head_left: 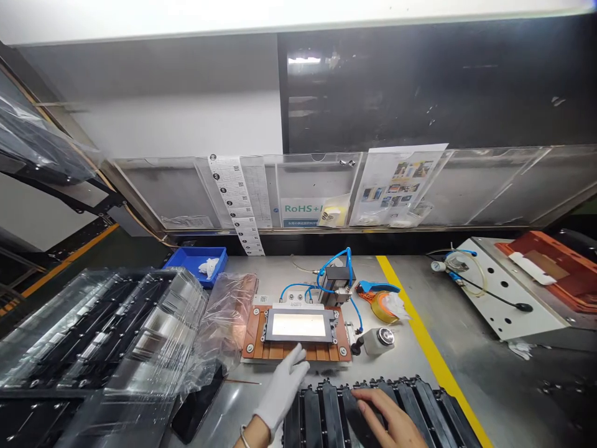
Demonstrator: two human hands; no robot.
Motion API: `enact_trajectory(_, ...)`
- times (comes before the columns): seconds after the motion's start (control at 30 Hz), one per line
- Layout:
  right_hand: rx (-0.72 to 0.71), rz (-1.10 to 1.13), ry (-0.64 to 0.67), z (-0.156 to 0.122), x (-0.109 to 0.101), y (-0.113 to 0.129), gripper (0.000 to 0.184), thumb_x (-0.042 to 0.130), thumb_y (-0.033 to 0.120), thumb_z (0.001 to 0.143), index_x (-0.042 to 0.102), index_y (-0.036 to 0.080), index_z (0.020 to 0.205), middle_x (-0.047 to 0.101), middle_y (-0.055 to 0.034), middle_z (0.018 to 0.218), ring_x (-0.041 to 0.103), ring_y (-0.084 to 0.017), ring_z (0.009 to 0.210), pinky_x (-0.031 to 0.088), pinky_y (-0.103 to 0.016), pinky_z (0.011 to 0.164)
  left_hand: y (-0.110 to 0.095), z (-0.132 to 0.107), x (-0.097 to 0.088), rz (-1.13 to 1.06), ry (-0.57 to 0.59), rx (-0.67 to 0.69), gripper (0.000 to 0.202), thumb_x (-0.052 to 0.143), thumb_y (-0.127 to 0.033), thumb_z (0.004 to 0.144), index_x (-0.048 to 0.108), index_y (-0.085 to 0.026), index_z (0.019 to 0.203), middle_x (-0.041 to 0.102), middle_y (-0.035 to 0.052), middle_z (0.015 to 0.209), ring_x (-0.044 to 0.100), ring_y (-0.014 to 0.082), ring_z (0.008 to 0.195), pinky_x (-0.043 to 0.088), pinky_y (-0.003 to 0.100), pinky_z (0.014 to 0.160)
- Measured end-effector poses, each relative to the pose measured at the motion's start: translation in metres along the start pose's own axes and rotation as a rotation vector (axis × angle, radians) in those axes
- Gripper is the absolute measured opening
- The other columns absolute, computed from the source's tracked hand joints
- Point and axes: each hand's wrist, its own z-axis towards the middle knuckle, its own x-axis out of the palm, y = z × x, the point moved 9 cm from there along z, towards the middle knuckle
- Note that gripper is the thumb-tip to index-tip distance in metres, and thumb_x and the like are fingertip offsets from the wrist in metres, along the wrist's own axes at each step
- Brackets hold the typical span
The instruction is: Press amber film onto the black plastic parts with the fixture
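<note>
At the near edge of the table, the right hand [387, 415], bare, lies on the black slotted tray [422, 398], fingers bent over one of its ribs. Whether it grasps anything there cannot be told. The left hand [281, 389], in a white glove, is spread and released, holding nothing. Its fingertips [298, 358] are at the front edge of the copper-coloured fixture [254, 341].

The fixture sits mid-table, just beyond the tray, and carries a lit panel [298, 325] in a black frame. Blue air hoses [333, 261] rise behind it from a small valve block [339, 278].

A white bottle [380, 341] stands just beside the fixture's right edge, with a tape roll [381, 302] behind it. A yellow line [422, 333] runs along the table to their right.

A stack of clear blister trays [116, 330] crowds the left side, and a clear bag [228, 311] lies against the fixture's left edge. A blue bin [192, 257] sits toward the far left corner and a white perforated plate [504, 295] toward the far right. Clear document holders [317, 183] line the far edge.
</note>
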Motion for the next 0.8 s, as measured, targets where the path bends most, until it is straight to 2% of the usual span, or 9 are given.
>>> enact_trajectory(0.1, -0.050, -0.070, -0.095, 0.024, -0.019, -0.001, 0.032, 0.040, 0.044, 0.093, 0.064, 0.029, 0.109, 0.067, -0.0065, 0.115, 0.065, -0.021, 0.107, 0.053, -0.035, 0.097, -0.028, 0.011, -0.001, 0.242, 0.034, 0.179, 0.032, 0.074, -0.028, 0.072, 0.074, -0.023, 0.103, 0.068, 0.0133, 0.119, 0.046, 0.0362, 0.131, 0.016, 0.054, 0.121)
enact_trajectory(0.23, -0.018, -0.263, -0.140, 0.059, -0.034, -0.010, 0.038, 0.036, 0.036, 0.092, 0.054, 0.023, 0.124, 0.055, -0.0137, 0.132, 0.070, -0.020, 0.089, 0.059, -0.039, 0.084, -0.057, 0.018, 0.012, 0.578, 0.039, 0.513, 0.050, 0.066, -0.032, 0.079, 0.061, -0.025, 0.129, 0.051, 0.0086, 0.145, 0.027, 0.0316, 0.145, 0.003, 0.046, 0.123)
enact_trajectory(0.4, -0.028, -0.369, -0.109, 0.084, -0.037, -0.011, 0.042, 0.042, 0.033, 0.089, 0.055, 0.018, 0.126, 0.056, -0.0155, 0.137, 0.059, -0.030, 0.121, 0.052, -0.047, 0.098, -0.048, 0.026, 0.014, 0.596, 0.056, 0.535, 0.060, 0.069, -0.034, 0.077, 0.054, -0.025, 0.135, 0.043, 0.0073, 0.151, 0.021, 0.0306, 0.147, 0.000, 0.044, 0.123)
enact_trajectory(0.47, -0.029, -0.389, -0.091, 0.085, -0.037, -0.011, 0.040, 0.042, 0.032, 0.088, 0.059, 0.018, 0.121, 0.061, -0.0164, 0.131, 0.060, -0.034, 0.119, 0.052, -0.050, 0.095, -0.050, 0.024, 0.011, 0.619, 0.076, 0.553, 0.057, 0.069, -0.035, 0.077, 0.056, -0.026, 0.132, 0.044, 0.0083, 0.150, 0.023, 0.0312, 0.146, -0.002, 0.044, 0.122)
enact_trajectory(0.53, -0.017, -0.391, -0.077, 0.082, -0.037, -0.012, 0.039, 0.040, 0.032, 0.088, 0.063, 0.016, 0.116, 0.064, -0.0187, 0.124, 0.065, -0.037, 0.107, 0.054, -0.054, 0.088, -0.059, 0.021, 0.000, 0.741, 0.015, 0.597, 0.056, 0.066, -0.038, 0.080, 0.056, -0.024, 0.133, 0.045, 0.0108, 0.149, 0.025, 0.0323, 0.145, -0.003, 0.046, 0.122)
enact_trajectory(0.6, -0.010, -0.363, -0.073, 0.077, -0.037, -0.013, 0.039, 0.041, 0.032, 0.087, 0.064, 0.015, 0.114, 0.063, -0.0204, 0.124, 0.065, -0.039, 0.105, 0.054, -0.056, 0.085, -0.070, 0.017, -0.025, 0.892, -0.150, 0.620, 0.059, 0.060, -0.041, 0.084, 0.051, -0.017, 0.137, 0.041, 0.0148, 0.151, 0.023, 0.0330, 0.146, 0.000, 0.049, 0.122)
enact_trajectory(0.67, -0.008, -0.301, -0.080, 0.075, -0.035, -0.011, 0.042, 0.042, 0.034, 0.087, 0.062, 0.015, 0.118, 0.057, -0.0212, 0.133, 0.062, -0.039, 0.112, 0.052, -0.057, 0.090, -0.074, 0.017, -0.057, 0.927, -0.289, 0.516, 0.065, 0.052, -0.044, 0.087, 0.043, -0.012, 0.142, 0.036, 0.0185, 0.154, 0.024, 0.0341, 0.145, 0.008, 0.052, 0.120)
enact_trajectory(0.73, 0.000, -0.209, -0.092, 0.079, -0.029, -0.008, 0.045, 0.042, 0.037, 0.087, 0.058, 0.015, 0.123, 0.054, -0.0204, 0.136, 0.057, -0.036, 0.119, 0.048, -0.055, 0.098, -0.067, 0.024, -0.083, 0.854, -0.299, 0.334, 0.065, 0.047, -0.045, 0.088, 0.041, -0.009, 0.142, 0.042, 0.0229, 0.148, 0.035, 0.0363, 0.138, 0.022, 0.054, 0.116)
enact_trajectory(0.8, 0.030, -0.094, -0.096, 0.090, -0.019, -0.006, 0.045, 0.044, 0.040, 0.087, 0.058, 0.016, 0.122, 0.060, -0.0184, 0.128, 0.058, -0.032, 0.118, 0.046, -0.051, 0.103, -0.058, 0.034, -0.092, 0.759, -0.220, 0.201, 0.056, 0.048, -0.045, 0.086, 0.053, -0.010, 0.130, 0.060, 0.0214, 0.125, 0.054, 0.0348, 0.121, 0.036, 0.051, 0.108)
